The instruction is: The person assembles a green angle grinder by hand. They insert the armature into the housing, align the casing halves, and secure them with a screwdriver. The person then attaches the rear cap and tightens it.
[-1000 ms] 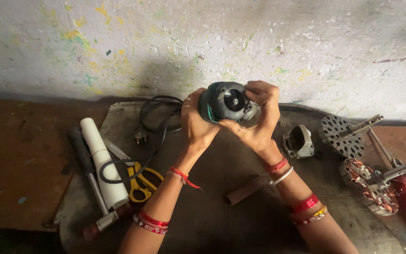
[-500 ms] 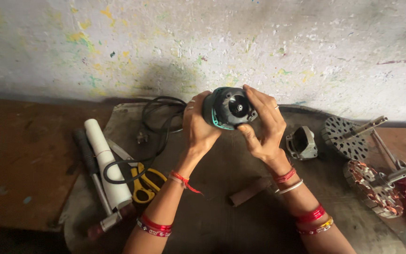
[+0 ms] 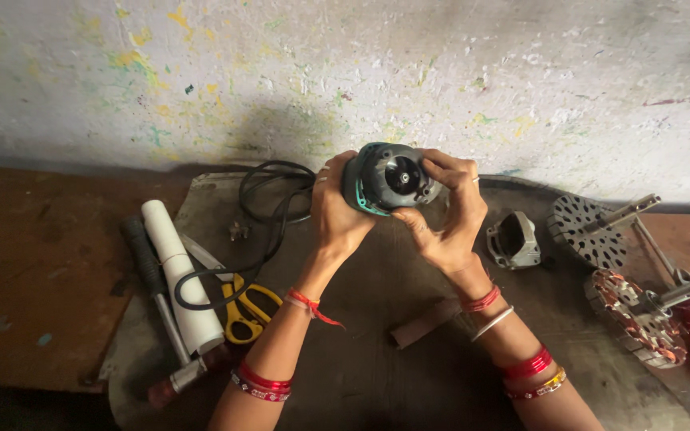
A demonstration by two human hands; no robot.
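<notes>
Dark motor housing (image 3: pixel 389 179) | turned further face-on | both hands still gripping

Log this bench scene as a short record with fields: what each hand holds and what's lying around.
left hand: grips the side of the dark motor housing
right hand: fingers on housing's other side
housing: held up off the bench
left of hands: black cord, yellow scissors, white tube
right of hands: grey casting, two rotors
</notes>
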